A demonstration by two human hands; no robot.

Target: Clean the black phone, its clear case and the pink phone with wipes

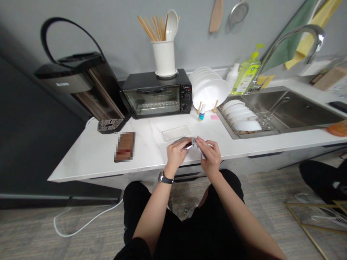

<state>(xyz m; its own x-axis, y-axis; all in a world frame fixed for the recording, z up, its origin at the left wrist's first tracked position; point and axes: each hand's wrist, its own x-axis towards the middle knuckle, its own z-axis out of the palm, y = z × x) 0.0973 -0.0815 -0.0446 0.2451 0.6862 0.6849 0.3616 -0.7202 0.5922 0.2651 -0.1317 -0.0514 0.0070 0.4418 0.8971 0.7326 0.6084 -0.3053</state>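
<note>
"Closest thing?"
"Black shirt (176, 234), low down, and two bare arms (151, 213) reaching out."
"Left hand (175, 155)?"
"Curled shut around a small dark tube (188, 145), up above a white counter (89, 162)."
"Right hand (210, 157)?"
"Pinched a white tissue (200, 148) against that tube."
"Anything near?"
"Clear plastic tray (176, 132), lying just past both hands."

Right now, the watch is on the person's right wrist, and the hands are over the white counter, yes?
No: the watch is on the left wrist, not the right, as the head view shows. The left hand and right hand are over the white counter.
</note>
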